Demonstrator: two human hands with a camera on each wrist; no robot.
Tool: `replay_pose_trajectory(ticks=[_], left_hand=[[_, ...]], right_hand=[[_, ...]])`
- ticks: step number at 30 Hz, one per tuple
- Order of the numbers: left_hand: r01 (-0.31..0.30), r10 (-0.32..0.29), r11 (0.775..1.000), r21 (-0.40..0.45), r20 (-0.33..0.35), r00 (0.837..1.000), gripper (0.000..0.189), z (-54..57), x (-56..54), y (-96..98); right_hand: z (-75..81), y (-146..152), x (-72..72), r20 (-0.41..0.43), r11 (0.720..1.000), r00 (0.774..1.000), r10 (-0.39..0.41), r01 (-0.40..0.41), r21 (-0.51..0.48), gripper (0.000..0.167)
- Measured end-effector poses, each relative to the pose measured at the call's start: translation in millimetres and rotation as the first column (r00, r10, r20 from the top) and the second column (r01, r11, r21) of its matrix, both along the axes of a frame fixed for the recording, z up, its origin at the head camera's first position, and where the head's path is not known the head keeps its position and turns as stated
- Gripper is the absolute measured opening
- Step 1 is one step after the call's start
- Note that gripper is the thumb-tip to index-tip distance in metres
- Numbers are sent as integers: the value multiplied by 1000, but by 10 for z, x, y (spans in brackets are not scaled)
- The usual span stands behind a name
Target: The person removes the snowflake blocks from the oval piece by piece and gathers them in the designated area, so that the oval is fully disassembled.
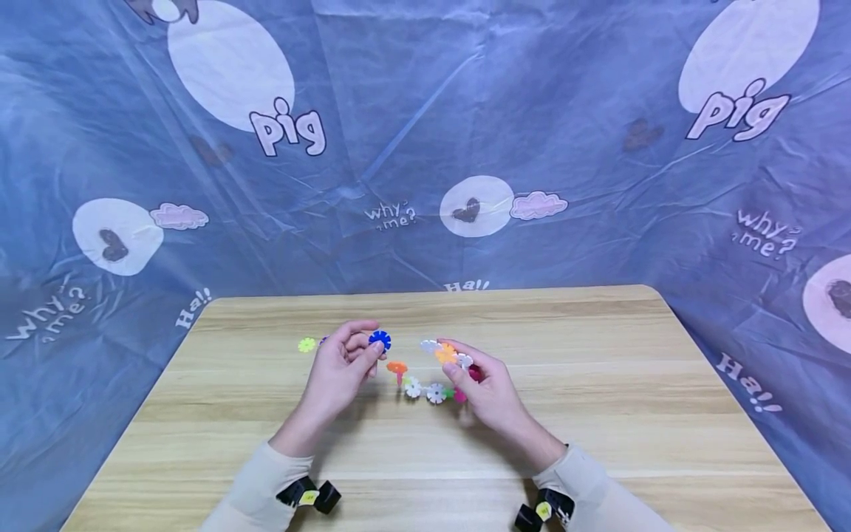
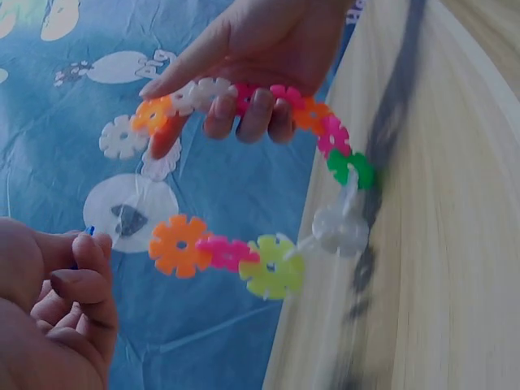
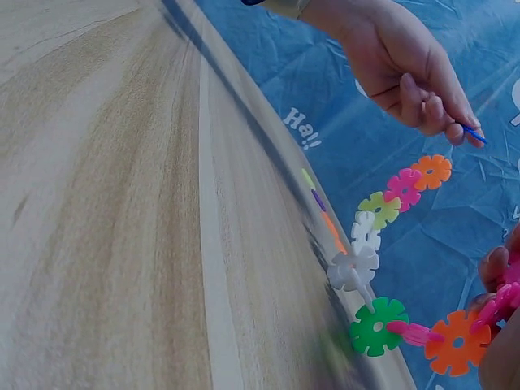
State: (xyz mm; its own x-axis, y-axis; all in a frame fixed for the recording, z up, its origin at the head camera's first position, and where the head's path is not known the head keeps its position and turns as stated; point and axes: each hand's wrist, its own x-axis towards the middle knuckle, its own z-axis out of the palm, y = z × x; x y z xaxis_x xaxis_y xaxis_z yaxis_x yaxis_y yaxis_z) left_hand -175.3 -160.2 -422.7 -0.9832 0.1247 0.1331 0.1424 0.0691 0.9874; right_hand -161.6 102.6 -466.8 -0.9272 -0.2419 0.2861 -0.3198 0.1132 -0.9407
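My left hand pinches a blue notched plastic snowflake disc between thumb and index finger; the right wrist view catches this disc edge-on. In my right hand is a curved chain of interlocked snowflake discs, gripped near an orange disc. Beyond the fingertips, a white disc forms one end of the chain. From there it bends past a green disc, white discs and a yellow-green disc to a free orange end disc, below and apart from the blue one. My right fingers cover part of the chain.
A loose yellow-green disc lies on the wooden table, with a purple disc beside it, partly behind the left hand. A printed blue cloth hangs behind and at both sides of the table.
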Motion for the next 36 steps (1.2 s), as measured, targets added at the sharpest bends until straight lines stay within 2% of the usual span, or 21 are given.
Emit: replay_pose_trajectory(ticks=[7,14,22,31,36], left_hand=[[-18,17,996,-88,-2,1000,33,-18,-6,-137],[-87,86,979,-185,-15,996,32,-49,-22,-291],[-127,132,972,-199,11,991,32,-79,-41,-489],[-173,183,940,-293,5,983,33,-146,-37,-718],[-187,209,927,-325,32,977,32,-150,-33,-823]], right_hand=[[8,-1,4,0,1000,1000,-2,2,-7,40],[10,6,3,-7,1000,1000,5,-5,-10,40],[2,6,-10,-17,1000,1000,-3,2,-1,39],[-5,-8,-12,-27,1000,1000,9,-9,-15,39],[-7,-14,-1,-21,1000,1000,5,-5,-13,40]])
